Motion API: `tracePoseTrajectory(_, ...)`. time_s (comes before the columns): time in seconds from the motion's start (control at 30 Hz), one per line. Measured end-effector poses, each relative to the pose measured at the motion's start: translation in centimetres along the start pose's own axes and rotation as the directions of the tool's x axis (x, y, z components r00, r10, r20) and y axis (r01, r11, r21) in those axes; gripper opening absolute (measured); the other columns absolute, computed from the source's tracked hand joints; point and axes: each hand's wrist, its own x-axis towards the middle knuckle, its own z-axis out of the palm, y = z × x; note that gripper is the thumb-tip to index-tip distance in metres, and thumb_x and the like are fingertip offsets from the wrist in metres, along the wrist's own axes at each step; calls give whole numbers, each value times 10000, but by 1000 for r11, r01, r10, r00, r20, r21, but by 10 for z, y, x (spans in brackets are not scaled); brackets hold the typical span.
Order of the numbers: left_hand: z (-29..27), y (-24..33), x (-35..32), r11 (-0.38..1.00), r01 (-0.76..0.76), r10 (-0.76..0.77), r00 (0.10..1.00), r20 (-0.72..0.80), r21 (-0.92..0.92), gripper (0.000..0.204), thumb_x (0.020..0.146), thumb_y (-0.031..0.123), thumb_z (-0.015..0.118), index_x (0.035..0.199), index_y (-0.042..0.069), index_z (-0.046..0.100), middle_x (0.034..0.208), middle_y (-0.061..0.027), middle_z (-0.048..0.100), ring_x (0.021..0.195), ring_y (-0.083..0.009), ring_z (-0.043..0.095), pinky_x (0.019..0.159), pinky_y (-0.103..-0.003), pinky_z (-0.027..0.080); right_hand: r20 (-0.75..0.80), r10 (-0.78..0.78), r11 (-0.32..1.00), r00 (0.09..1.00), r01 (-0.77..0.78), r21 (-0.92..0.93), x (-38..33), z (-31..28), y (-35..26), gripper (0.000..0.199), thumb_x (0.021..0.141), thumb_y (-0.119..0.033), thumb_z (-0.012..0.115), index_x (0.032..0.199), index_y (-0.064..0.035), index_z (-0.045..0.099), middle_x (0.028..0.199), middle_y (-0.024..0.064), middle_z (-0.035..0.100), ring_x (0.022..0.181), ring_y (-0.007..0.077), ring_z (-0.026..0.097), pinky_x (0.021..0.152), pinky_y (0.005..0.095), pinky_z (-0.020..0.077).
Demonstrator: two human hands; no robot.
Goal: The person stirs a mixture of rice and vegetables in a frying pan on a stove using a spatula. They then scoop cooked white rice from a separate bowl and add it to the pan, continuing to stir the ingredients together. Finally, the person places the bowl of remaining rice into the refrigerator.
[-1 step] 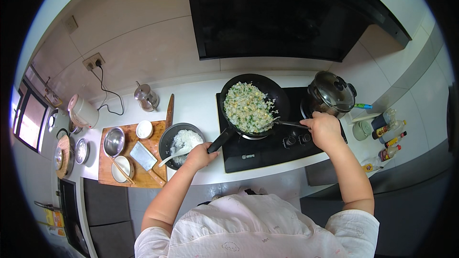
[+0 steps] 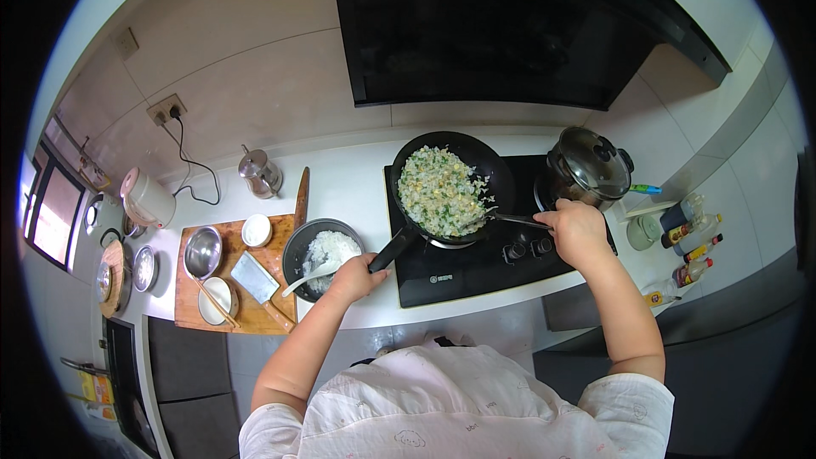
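Black pan [image 2: 450, 187] unmoved | left hand [image 2: 357, 276] fingers grip handle | right hand [image 2: 578, 229] fingers pinch spatula [image 2: 510, 219]

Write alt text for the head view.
Seen from above, a person's left hand grips the handle of a black frying pan of rice and greens on a black cooktop, while the right hand stirs with a dark-handled spatula.

Black frying pan [image 2: 450, 183] (full of green-flecked fried rice) sits on the stove.
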Motion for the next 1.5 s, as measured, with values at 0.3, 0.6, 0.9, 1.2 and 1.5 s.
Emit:
tracePoseTrajectory(0.3, 1, -2, 0, 1000, -3, 3, 1000, -11, 16, 316, 821, 311, 677, 1009, 58, 650, 617, -73, 613, 491, -167, 588, 538, -316, 485, 157, -1, 994, 988, -15, 106, 0, -14, -15, 282, 713, -117, 699, 980, -203, 727, 794, 61, 614, 776, 264, 631, 653, 382, 510)
tracePoseTrajectory(0.6, 1, 1, 0, 1000, 17, -17, 1000, 12, -26, 320, 822, 306, 674, 1009, 47, 647, 611, -72, 608, 481, -166, 581, 524, -319, 479, 34, 74, 972, 997, -80, 223, 26, 63, -83, 307, 762, -226, 691, 1064, -172, 682, 723, 100, 637, 688, 296, 639, 593, 404, 510)
tracePoseTrajectory(0.9, 2, 1, -2, 1000, 4, -4, 1000, -9, -22, 303, 819, 285, 671, 1012, 53, 649, 604, -71, 601, 480, -167, 576, 524, -321, 475, 110, 457, 785, 883, -458, 418, 28, 70, -32, 295, 815, -285, 648, 1101, -220, 683, 887, 99, 695, 820, 305, 658, 715, 401, 529)
tracePoseTrajectory(1.2, 4, -4, 2, 1000, 14, -14, 1000, -15, -8, 317, 814, 299, 675, 1042, 79, 659, 630, -75, 621, 503, -176, 595, 558, -324, 487, 335, 516, 577, 789, -608, 545, 19, 74, 88, 302, 840, -272, 654, 1075, -88, 696, 817, 131, 697, 709, 230, 663, 689, 324, 500)
tracePoseTrajectory(1.5, 13, -19, 10, 998, -14, 10, 999, -48, -67, 314, 800, 325, 708, 977, 69, 666, 615, -36, 581, 481, -142, 524, 512, -308, 450, 950, 49, -433, 310, -850, 300, 26, 183, 115, 280, 918, -394, 552, 792, -155, 478, 550, -11, 429, 358, 50, 237, 327, 192, 166)
